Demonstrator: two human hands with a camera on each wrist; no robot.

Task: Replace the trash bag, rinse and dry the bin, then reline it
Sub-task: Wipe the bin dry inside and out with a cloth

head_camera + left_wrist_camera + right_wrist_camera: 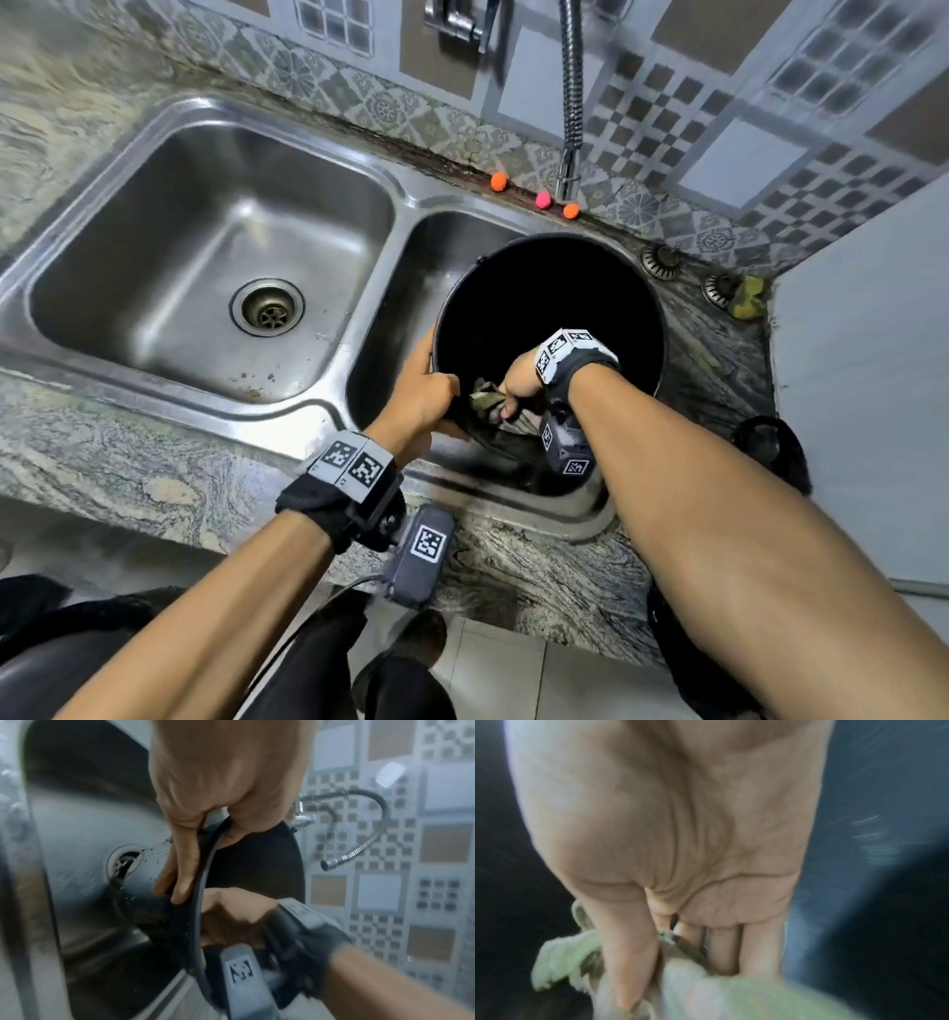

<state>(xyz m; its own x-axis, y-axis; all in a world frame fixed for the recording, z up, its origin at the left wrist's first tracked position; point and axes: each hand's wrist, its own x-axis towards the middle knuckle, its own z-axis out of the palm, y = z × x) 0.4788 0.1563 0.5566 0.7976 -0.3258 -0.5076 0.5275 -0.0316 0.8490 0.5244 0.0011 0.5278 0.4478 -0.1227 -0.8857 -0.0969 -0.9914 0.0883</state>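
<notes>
the black bin [549, 288] stands tilted in the right basin of the steel sink [154, 128], its mouth facing up toward me. my left hand [426, 398] grips the near rim, thumb inside and fingers [180, 862] wrapped down the outer wall. my right hand [518, 385] reaches inside the bin, thumb and fingers curled round a crumpled pale green cloth [485, 401] held against the near inner wall. the faucet hose [572, 103] hangs above the far rim of the bin.
</notes>
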